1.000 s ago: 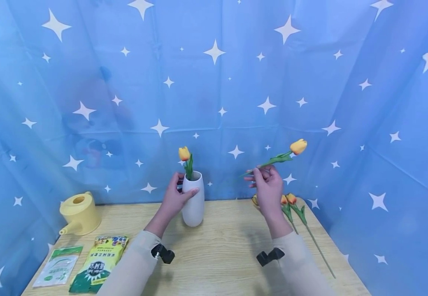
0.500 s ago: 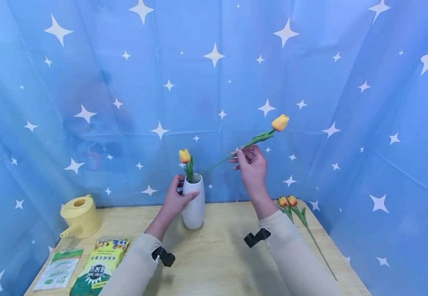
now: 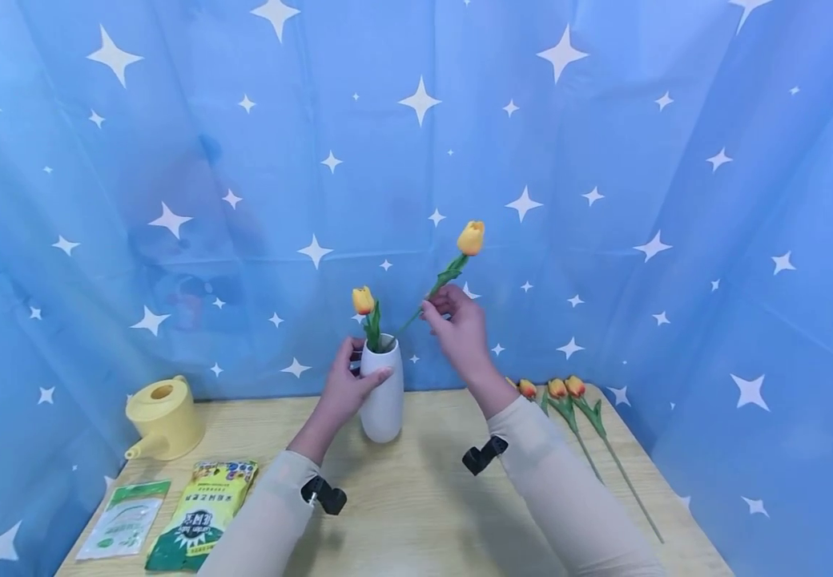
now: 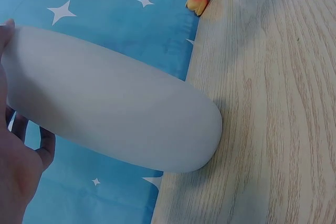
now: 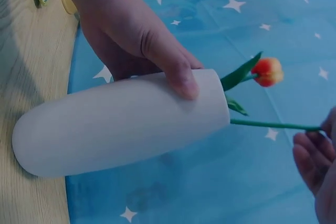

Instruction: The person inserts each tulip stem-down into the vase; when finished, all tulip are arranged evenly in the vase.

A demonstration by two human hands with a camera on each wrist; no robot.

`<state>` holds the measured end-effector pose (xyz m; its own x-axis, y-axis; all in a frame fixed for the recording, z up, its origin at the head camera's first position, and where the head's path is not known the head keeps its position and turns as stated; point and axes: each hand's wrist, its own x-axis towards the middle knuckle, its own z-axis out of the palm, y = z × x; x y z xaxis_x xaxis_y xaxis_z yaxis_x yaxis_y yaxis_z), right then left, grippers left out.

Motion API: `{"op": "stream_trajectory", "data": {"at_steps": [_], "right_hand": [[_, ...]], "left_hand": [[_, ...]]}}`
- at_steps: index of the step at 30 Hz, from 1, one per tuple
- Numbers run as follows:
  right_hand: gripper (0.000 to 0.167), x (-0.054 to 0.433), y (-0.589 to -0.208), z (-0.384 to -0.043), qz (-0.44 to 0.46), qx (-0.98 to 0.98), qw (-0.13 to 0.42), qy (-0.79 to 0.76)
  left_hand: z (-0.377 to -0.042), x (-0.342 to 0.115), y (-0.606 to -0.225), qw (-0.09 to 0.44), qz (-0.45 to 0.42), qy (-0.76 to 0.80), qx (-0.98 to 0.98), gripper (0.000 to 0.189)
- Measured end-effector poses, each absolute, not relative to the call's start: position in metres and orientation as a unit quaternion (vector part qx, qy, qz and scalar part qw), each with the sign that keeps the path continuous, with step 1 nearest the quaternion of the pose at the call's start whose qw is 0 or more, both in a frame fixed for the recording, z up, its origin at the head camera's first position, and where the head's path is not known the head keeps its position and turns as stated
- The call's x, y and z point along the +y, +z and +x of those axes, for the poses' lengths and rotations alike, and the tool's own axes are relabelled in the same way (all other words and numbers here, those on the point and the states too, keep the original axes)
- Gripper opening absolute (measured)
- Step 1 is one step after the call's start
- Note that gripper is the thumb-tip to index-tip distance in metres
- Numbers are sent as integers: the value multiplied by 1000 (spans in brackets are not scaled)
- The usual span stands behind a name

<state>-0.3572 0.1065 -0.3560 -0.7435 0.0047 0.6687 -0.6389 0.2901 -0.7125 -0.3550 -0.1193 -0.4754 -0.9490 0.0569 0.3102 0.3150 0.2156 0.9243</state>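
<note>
L grip [image 3: 348,386] round white vase [image 3: 382,405], R grip [image 3: 461,332] pinching tulip stem [image 5: 273,125]; yellow-green bag [image 3: 223,487] txt mostly too sm. to read.

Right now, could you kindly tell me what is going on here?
A person's left hand holds a white vase with one tulip in it. The right hand pinches a second tulip by its stem, whose lower end is at the vase's mouth. On the table, more tulips lie to the right; a yellow watering can and two packets are to the left.

The gap between vase [image 3: 382,401] and loose tulips [image 3: 557,389] seems passable, right hand [image 3: 461,335] blocking above.
</note>
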Motion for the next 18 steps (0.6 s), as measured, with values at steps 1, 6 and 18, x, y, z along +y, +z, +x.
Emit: {"op": "stream_trajectory", "data": {"at_steps": [1,6,18], "right_hand": [[6,105,-355,-358,214,-758,287,546],[5,96,-358,-363,216,-779,263,527],[7,67,-376,-372,210,-794,220,526]], "left_hand": [[-355,-119,-475,105,-120,-615,-772,72],[-356,-118,-473,103,-124,-620,-768,71],[-357,-119,-473,103,-133,-618,-768,70]]}}
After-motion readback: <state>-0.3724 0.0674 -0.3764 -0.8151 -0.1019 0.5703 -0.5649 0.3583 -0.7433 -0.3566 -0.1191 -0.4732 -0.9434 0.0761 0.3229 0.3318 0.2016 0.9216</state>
